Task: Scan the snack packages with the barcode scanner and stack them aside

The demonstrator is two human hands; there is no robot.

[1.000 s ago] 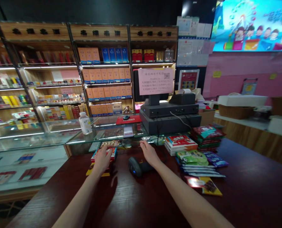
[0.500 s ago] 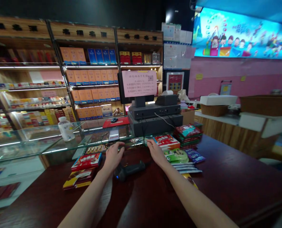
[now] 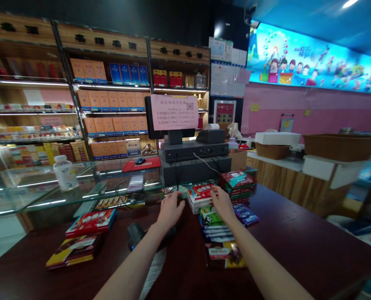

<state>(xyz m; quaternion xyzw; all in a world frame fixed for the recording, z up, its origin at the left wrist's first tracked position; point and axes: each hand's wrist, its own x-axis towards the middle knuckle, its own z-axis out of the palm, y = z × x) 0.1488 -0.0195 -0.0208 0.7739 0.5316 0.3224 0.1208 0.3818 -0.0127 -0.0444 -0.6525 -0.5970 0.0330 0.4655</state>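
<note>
My right hand (image 3: 223,204) has its fingers bent around the right end of a red snack packet (image 3: 201,191), the top one of a small white-sided stack. Left of that stack, my left hand (image 3: 172,206) hovers over the counter, thumb apart from the fingers and nothing visible in it. A black barcode scanner (image 3: 136,236) lies partly hidden under my left forearm. Nearer me than the red packet are green packets (image 3: 209,216), blue-white packets (image 3: 216,233) and a brown-yellow chocolate pack (image 3: 221,254). Purple packets (image 3: 244,214) lie right of my right hand.
Red packets (image 3: 91,222) and brown-yellow packs (image 3: 74,250) lie at left on the dark counter (image 3: 285,241). Behind are a cash register (image 3: 194,160), a glass case (image 3: 91,191) with a bottle (image 3: 66,173), and a red-green packet pile (image 3: 238,181).
My right hand has gone from left of the red packet to its right end. My left hand has shifted right, away from the scanner's far side. The view has turned slightly right.
</note>
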